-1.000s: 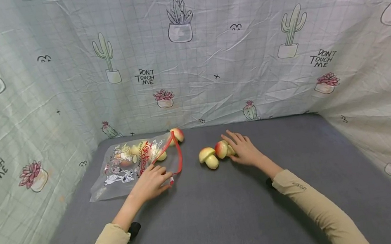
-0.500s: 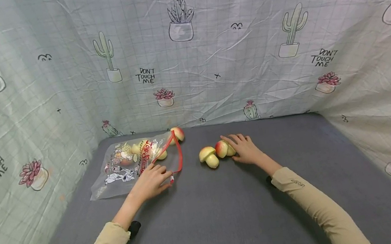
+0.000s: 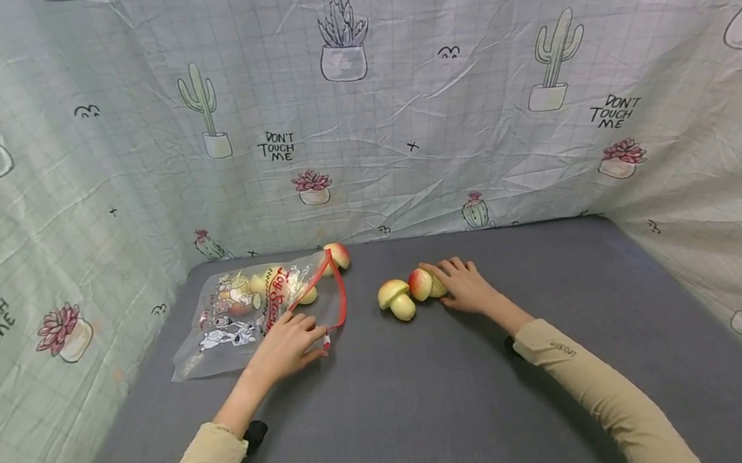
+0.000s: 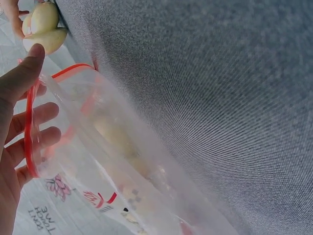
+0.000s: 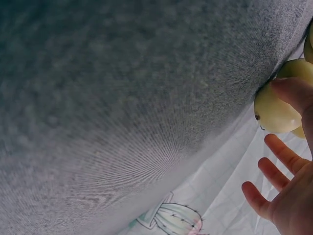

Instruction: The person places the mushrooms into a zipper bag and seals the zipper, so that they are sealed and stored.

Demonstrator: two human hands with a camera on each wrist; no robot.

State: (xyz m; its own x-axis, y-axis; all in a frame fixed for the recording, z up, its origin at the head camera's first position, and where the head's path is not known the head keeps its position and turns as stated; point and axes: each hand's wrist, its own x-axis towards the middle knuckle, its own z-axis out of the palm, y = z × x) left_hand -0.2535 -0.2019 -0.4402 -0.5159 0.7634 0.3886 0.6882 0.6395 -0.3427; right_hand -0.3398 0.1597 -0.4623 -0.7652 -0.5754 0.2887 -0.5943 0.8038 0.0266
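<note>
My left hand holds the red-edged mouth of a clear zip bag at the left; in the left wrist view several fingers show through the plastic. Inside the printed bag, mushroom-shaped pieces show partly, blurred by the film. My right hand grips a toy mushroom with a red-yellow cap, lying on its side; its pale stem is under the thumb in the right wrist view, while other fingers stand apart from it. Just left lies a second toy mushroom, not touched by a hand.
Another red-yellow piece sits at the bag's far corner, partly behind the red edge. Grey cloth covers the table. A printed curtain rises along the back and both sides.
My right hand's fingers have lowered and drawn in around the mushroom, which stays in place. My left hand and the bag have hardly moved.
</note>
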